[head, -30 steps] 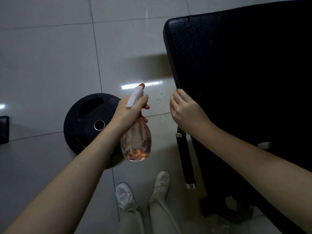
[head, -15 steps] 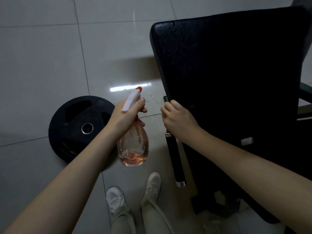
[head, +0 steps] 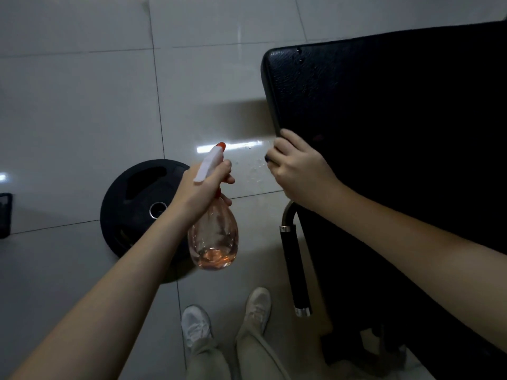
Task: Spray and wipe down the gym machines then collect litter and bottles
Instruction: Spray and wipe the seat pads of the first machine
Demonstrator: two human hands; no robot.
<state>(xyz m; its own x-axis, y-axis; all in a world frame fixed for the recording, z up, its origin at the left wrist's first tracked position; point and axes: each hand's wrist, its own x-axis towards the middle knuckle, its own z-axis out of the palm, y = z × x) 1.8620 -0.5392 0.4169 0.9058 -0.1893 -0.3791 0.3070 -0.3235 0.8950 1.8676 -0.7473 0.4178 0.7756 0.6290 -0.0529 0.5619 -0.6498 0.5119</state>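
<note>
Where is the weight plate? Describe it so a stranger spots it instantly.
Start at the big black padded bench on the right. Left of it, on the pale tiled floor, lies the weight plate: the only flat black disc, with a shiny metal centre hole.

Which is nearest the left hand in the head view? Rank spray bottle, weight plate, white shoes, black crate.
1. spray bottle: gripped in the left hand.
2. weight plate: on the floor, just below-left.
3. white shoes: on the floor, toward the person.
4. black crate: far left edge.
</note>
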